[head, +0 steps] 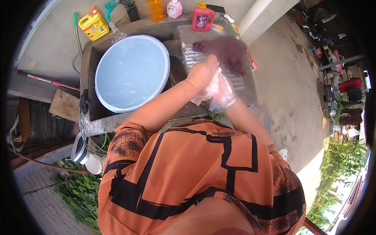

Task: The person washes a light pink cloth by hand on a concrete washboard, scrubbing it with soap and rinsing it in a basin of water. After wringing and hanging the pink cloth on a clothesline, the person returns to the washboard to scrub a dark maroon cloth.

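Over the near part of a concrete washboard (236,82), my left hand (204,72) grips a light pinkish, soapy cloth (210,89). My right hand (226,91), coated in white suds and with a bracelet at the wrist, holds the same cloth from the other side. The two hands are pressed close together. A dark maroon cloth (226,53) lies bunched on the ridged board just beyond them. Left of the board, a large round light-blue basin (132,73) full of water stands in the concrete sink (88,79). Water runs from a teal tap (109,10) at the basin's far edge.
Along the back ledge stand a yellow jug (94,25), an orange plastic container (155,10), a pink bottle (174,9) and a pink-red jug (202,18). A brush (218,28) lies near the board's far corner. A white pillar (264,17) rises at the right.
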Motion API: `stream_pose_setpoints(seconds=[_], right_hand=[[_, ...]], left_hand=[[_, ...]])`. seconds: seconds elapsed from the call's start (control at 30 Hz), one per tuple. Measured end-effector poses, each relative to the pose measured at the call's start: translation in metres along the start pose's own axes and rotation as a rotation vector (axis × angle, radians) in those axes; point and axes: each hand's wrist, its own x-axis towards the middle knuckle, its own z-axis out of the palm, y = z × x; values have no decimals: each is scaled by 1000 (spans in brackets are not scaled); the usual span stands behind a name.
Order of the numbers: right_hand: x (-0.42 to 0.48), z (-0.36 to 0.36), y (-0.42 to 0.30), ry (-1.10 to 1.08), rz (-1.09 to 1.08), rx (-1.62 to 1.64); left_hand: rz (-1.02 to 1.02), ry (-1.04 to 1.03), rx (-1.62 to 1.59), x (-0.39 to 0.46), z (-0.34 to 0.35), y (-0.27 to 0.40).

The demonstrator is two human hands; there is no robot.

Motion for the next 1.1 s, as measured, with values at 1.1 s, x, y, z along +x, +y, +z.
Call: stream_pose_setpoints(seconds=[1.1], right_hand=[[78,-16,95,69,381,-444]], left_hand=[[-629,-240,-1082,-67,-1,-172]])
